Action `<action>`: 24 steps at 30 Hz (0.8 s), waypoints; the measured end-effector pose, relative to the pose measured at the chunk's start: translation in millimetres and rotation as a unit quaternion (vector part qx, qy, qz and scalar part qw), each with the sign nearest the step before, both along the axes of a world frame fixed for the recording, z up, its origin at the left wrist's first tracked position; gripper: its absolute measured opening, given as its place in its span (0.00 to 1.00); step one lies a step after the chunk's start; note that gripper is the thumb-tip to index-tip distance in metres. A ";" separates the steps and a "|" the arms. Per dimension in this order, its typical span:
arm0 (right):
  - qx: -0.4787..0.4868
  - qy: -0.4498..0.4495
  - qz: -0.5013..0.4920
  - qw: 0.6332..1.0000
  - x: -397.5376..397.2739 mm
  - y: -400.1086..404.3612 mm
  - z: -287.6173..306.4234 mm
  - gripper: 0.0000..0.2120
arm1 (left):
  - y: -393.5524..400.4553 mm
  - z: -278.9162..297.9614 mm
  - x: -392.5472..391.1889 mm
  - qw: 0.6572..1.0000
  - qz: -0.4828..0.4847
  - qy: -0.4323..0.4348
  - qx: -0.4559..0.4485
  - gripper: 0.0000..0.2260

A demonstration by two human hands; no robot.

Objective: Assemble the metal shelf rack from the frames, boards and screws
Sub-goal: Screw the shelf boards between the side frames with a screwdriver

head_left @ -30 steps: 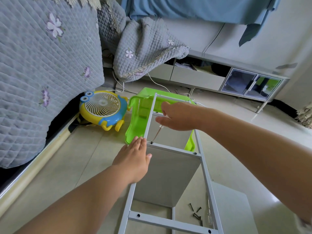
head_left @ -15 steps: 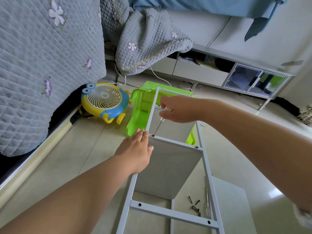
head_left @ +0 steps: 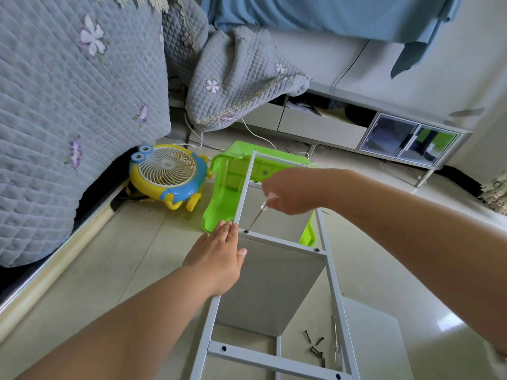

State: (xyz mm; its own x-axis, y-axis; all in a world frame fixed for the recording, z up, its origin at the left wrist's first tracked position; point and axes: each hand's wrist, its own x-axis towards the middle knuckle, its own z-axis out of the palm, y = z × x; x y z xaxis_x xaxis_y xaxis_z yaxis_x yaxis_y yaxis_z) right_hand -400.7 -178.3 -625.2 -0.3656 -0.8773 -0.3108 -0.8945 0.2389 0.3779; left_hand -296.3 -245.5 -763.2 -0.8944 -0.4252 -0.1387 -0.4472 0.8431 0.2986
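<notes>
A grey metal frame (head_left: 333,283) lies across the top of the part-built rack, with a grey board (head_left: 269,286) standing under its crossbar. My right hand (head_left: 293,190) grips a small clear-handled screwdriver (head_left: 259,212), whose tip sits on a screw (head_left: 246,231) at the crossbar's left end. My left hand (head_left: 219,256) rests flat, fingers straight, on the frame's left rail beside that screw. Several loose dark screws (head_left: 315,348) and a second screwdriver (head_left: 335,344) lie on the floor under the frame. Another grey board (head_left: 375,341) lies flat at the lower right.
A green plastic stool (head_left: 227,185) lies tipped behind the frame. A yellow and blue frog-shaped fan (head_left: 167,174) sits to its left by the quilt-covered sofa (head_left: 68,105). A low cabinet (head_left: 384,133) runs along the far wall. White cables trail on the floor.
My right hand has lifted slightly and turned, so more of the screwdriver shows. The left hand stays on the rail. The view shifted a little.
</notes>
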 end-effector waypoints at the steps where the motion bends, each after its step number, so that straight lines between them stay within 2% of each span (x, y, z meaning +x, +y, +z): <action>1: 0.009 0.028 0.041 0.999 3.8 0.6 0.2 0.14 | 0.1 0.4 -0.2 1.000 -0.001 0.002 0.004 0.25; 3: 0.017 0.085 0.127 0.988 10.1 -0.3 0.6 0.13 | 0.8 1.0 -0.3 1.000 0.001 0.008 0.016 0.25; 6: 0.015 0.082 0.118 0.990 11.1 -4.3 5.3 0.13 | 2.3 0.8 0.7 0.999 0.010 0.019 0.050 0.25; 9: 0.011 -0.010 -0.001 1.000 6.6 -16.1 4.4 0.13 | 4.3 0.7 1.2 0.997 0.011 0.027 0.072 0.25; 12: 0.025 -0.123 -0.166 0.978 4.0 -32.3 6.2 0.14 | 6.1 0.7 0.9 0.996 0.011 0.030 0.085 0.25; 14: 0.050 -0.137 -0.198 0.969 4.2 -37.1 7.9 0.16 | 5.1 0.8 1.4 0.996 0.010 0.028 0.078 0.25; 16: 0.064 -0.091 -0.160 0.981 8.5 -32.4 8.5 0.16 | 4.2 1.1 4.1 0.996 0.012 0.028 0.080 0.25; 19: 0.051 0.037 -0.021 0.998 11.6 -12.9 6.3 0.16 | 6.6 3.0 5.4 0.997 0.011 0.023 0.077 0.25; 24: 0.081 0.153 0.156 0.972 17.6 -3.7 -4.6 0.11 | 8.5 2.2 2.6 0.997 0.012 0.032 0.075 0.25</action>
